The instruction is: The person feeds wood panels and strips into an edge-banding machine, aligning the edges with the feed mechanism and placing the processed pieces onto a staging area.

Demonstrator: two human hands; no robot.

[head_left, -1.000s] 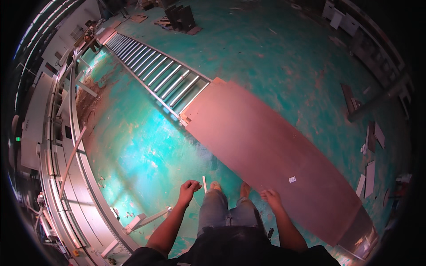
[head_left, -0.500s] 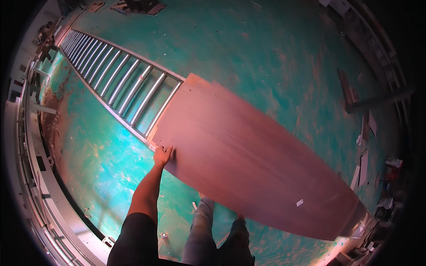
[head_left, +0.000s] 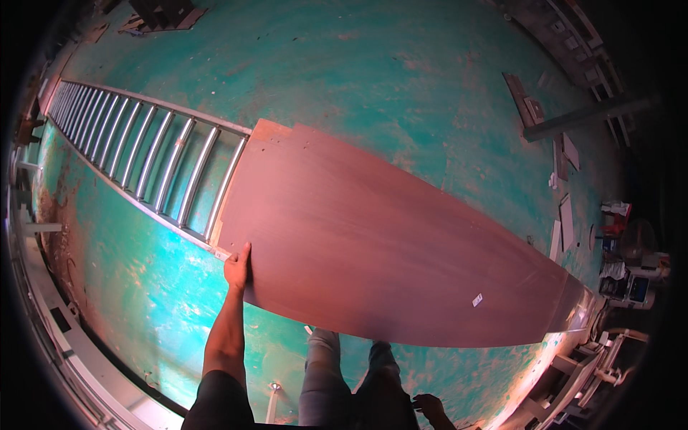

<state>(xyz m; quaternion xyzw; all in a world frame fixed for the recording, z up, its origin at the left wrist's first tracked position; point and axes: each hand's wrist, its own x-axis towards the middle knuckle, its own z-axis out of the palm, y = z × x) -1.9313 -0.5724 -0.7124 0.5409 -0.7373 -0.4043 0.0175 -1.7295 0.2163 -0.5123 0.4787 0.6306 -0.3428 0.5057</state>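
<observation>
A large reddish-brown wooden board [head_left: 373, 236] lies flat over the near part of a roller conveyor [head_left: 154, 161]. Its left corner shows a lighter layer beneath, so it may be a stack. My left hand [head_left: 236, 267] grips the board's near edge at the left end, thumb on top and fingers hidden below. Down by my leg, low in the picture, hangs my right hand [head_left: 430, 407]. Its fingers are loosely apart with nothing in them, away from the board. A small white label [head_left: 477, 300] sticks to the board near its right end.
My legs [head_left: 322, 373] stand close to the board's near edge. Along the left runs a pale machine frame [head_left: 79, 358]. A dark post [head_left: 588, 118] and loose board strips [head_left: 565, 222] are at the right. Bare metal rollers stretch away to the far left.
The view has shifted, so the conveyor and board sit farther left. My right hand has come into view at the bottom. My left hand keeps its hold on the board's edge.
</observation>
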